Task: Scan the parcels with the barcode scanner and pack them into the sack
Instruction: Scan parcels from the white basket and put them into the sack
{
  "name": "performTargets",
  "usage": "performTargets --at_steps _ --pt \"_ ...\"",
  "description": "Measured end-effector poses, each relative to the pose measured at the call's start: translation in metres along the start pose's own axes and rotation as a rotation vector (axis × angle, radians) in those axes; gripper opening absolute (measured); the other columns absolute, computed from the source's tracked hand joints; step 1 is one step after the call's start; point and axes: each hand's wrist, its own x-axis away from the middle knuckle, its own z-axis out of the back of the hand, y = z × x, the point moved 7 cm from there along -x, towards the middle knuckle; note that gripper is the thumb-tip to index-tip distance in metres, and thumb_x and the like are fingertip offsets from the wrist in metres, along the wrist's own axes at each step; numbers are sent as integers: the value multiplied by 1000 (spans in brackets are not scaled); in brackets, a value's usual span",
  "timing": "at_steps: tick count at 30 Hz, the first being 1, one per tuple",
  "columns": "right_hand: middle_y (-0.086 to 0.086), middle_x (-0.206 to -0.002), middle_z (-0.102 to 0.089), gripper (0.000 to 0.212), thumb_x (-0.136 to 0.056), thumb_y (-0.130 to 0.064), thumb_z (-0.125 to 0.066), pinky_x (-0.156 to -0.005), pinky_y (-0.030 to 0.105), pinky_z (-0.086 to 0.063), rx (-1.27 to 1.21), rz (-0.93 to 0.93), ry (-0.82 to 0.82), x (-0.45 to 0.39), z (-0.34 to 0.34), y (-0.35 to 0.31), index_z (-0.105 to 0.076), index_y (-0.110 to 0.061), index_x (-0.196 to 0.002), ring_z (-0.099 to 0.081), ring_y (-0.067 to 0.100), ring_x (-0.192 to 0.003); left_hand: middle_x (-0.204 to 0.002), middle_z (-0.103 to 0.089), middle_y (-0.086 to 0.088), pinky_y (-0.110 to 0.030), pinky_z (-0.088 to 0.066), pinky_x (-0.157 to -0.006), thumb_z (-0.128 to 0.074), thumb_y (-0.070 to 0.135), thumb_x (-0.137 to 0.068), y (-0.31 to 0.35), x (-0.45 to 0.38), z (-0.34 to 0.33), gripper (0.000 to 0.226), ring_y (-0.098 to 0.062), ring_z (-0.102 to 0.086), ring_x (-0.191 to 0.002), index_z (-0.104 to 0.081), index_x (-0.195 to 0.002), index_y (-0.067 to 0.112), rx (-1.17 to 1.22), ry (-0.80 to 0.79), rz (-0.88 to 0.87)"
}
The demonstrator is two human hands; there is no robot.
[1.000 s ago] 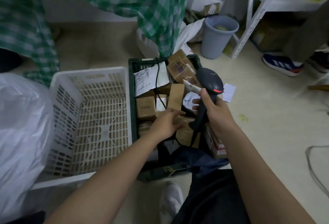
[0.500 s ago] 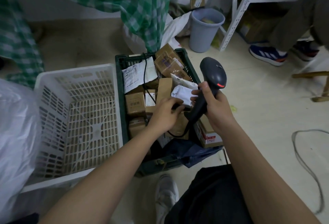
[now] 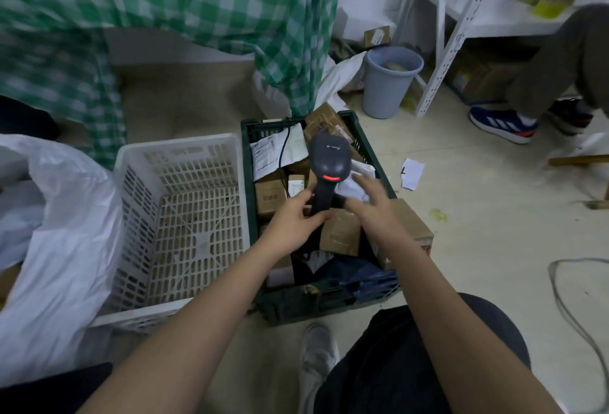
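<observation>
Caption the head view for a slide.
Left hand grips the barcode scanner over the green parcel crate; right hand open.

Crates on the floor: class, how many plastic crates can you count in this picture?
2. The white crate stands left, beside the white sack. The dark green crate stands right of it, touching, full of parcels, under both hands. Others may lie out of view.

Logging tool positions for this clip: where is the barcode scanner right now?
In the head view, centre frame, the barcode scanner stands upright above the dark green crate of parcels, its handle gripped by the left hand; the open right hand is just beside it.
</observation>
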Motion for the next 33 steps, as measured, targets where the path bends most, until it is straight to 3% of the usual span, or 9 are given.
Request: performTargets --at_steps 3,6,8,11,15,19,24,29,33 --pt "15 -157 -14 84 -79 -55 -63 -117 54 -7 781 -268 290 10 48 48 -27 -22 -147 -6 37 -145 -125 -61 3 -26 -45 -95 -66 19 -90 -13 12 15 51 -14 -58 -114 -48 -138 17 12 54 47" --pt "20 -153 -13 100 -75 -63 -65 -112 55 -19 850 -467 193 25 50 83 -12 -20 -148 -15 41 -138 -124 -61 2 -30 -44 -100 -65 16 -91 -19 23 29 48 -17 -56 -117 -50 -136 13 46 130 84" --pt "19 -140 -28 93 -75 -55 -69 -101 49 -34 813 -373 266 26 47 75 -20 -18 -144 -29 39 -125 -126 -61 1 -35 -44 -103 -65 16 -91 -20 31 40 45 -18 -55 -120 -52 -134 13 53 175 89" --pt "18 -131 -35 91 -70 -47 -72 -90 46 -36 910 -175 424 32 46 34 -27 -16 -143 -34 36 -116 -130 -60 0 -42 -42 -106 -65 18 -91 -20 39 62 44 -19 -53 -122 -53 -133 15 59 233 88" --pt "20 -140 -33 94 -66 -44 -76 -96 51 -34 852 168 509 42 31 -30 -32 -14 -144 -31 39 -123 -124 -62 1 -36 -44 -102 -64 13 -91 -15 48 100 41 -18 -57 -117 -54 -131 11 82 327 62" --pt "18 -145 -29 92 -72 -44 -75 -104 51 -30 753 416 300 33 -24 -64 -30 -15 -146 -26 37 -129 -113 -63 5 -25 -43 -91 -61 12 -93 -14 62 141 35 -10 -58 -103 -54 -127 16 116 410 71" --pt "11 -148 -29 97 -74 -48 -74 -103 46 -31 796 421 23 8 -115 -53 -23 -18 -150 -29 36 -129 -101 -62 12 -24 -44 -86 -58 8 -94 -33 88 187 29 -6 -59 -94 -51 -118 21 137 522 75" --pt "17 -138 -43 105 -62 -39 -83 -99 53 -40 953 550 -6 -6 -165 -39 -27 -17 -147 -44 43 -118 -108 -59 2 -27 -42 -88 -56 3 -94 -56 100 225 31 -15 -57 -103 -46 -118 20 144 587 93" --pt "15 -135 -46 110 -53 -30 -87 -100 58 -41 1162 750 -37 3 -189 -27 -32 -10 -145 -47 39 -119 -112 -60 -2 -41 -46 -99 -58 7 -94 -74 97 241 31 -24 -57 -113 -48 -119 22 139 588 112"
